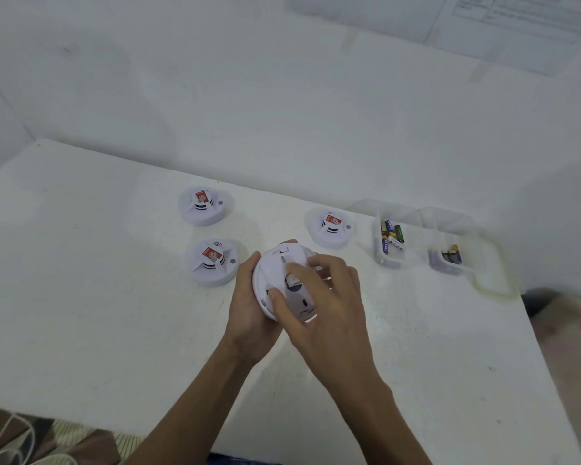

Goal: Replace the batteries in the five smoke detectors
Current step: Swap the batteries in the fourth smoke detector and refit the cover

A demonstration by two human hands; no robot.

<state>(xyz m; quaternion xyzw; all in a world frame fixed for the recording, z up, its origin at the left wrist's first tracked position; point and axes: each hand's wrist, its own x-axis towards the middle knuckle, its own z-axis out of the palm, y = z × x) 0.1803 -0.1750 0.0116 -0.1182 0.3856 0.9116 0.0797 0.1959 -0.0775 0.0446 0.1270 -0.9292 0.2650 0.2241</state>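
Currently, I log the smoke detector (279, 263), back upward, at table (114, 297) centre: left hand (249, 300) grips its left rim, right hand (329, 297) pinches at its battery bay (294, 282), with the battery tray (383, 261) lying rightward, nearer my right.

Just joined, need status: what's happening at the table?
A person holds one smoke detector upside down: left hand grips its rim, right hand curls over the back, thumb at the battery bay. Three more detectors sit on the table, untouched. Two clear tubs of batteries stand to the right.
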